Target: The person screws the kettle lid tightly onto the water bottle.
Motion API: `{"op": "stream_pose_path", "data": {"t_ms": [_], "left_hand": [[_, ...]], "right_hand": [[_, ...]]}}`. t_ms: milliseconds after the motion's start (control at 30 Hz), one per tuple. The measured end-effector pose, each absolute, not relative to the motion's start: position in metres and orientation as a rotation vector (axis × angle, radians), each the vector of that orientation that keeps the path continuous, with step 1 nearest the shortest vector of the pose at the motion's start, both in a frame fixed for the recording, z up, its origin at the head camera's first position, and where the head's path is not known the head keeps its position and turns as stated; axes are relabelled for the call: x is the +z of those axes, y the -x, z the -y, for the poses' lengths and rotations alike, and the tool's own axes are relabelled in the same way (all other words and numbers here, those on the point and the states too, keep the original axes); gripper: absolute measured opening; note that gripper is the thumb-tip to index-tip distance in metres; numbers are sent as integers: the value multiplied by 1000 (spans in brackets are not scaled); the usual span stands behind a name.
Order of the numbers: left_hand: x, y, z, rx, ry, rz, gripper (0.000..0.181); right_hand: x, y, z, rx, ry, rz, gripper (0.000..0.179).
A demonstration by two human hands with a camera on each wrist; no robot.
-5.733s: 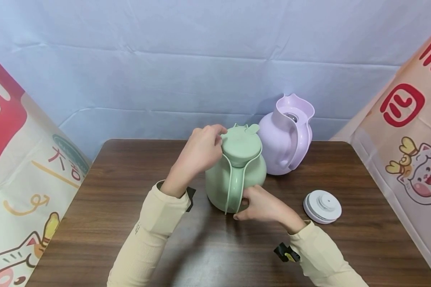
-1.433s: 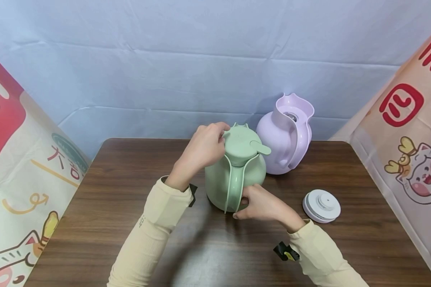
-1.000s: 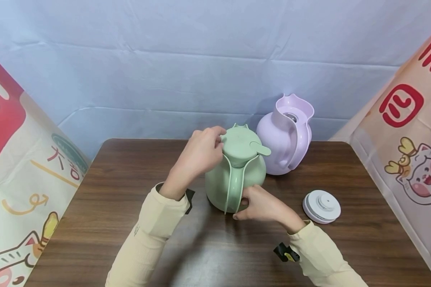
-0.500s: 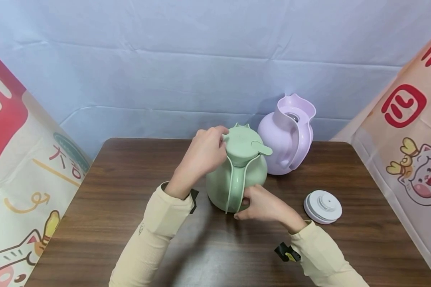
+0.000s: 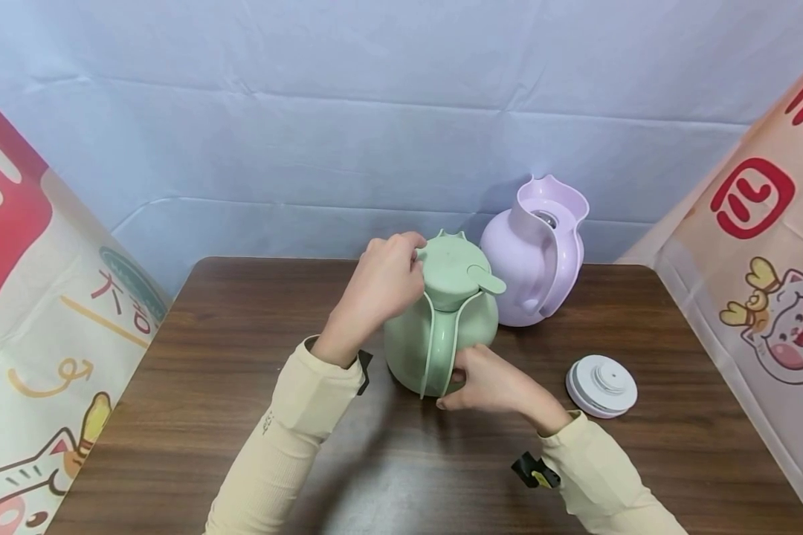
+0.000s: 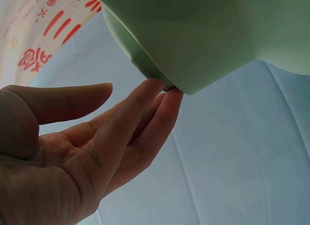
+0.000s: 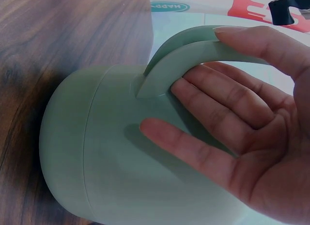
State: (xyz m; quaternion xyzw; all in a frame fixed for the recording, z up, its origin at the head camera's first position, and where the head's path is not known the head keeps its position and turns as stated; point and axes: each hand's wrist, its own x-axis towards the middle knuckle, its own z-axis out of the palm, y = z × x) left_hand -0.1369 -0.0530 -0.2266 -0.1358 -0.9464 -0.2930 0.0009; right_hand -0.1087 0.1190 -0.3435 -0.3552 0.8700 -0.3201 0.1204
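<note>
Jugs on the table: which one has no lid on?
The purple jug, standing farther back: it is uncovered, whereas the green jug has a green lid on.

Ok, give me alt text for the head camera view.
A person's right grip holds the handle of a lidded green jug on a wooden table, while the left grip touches its top. Behind it, to the right, stands an open-topped lilac jug; a round white piece lies farther right.

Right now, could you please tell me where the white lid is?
In the head view, the white lid lies at right on the table, nearer than the purple jug and right of the right hand.
</note>
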Motion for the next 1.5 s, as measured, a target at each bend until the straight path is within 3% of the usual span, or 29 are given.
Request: {"op": "stream_pose_path", "data": {"t_ms": [1500], "left_hand": [[-228,145,51,-878,432,2971,33]], "right_hand": [[-343,109,-120,-914,1046,-2551,18]]}}
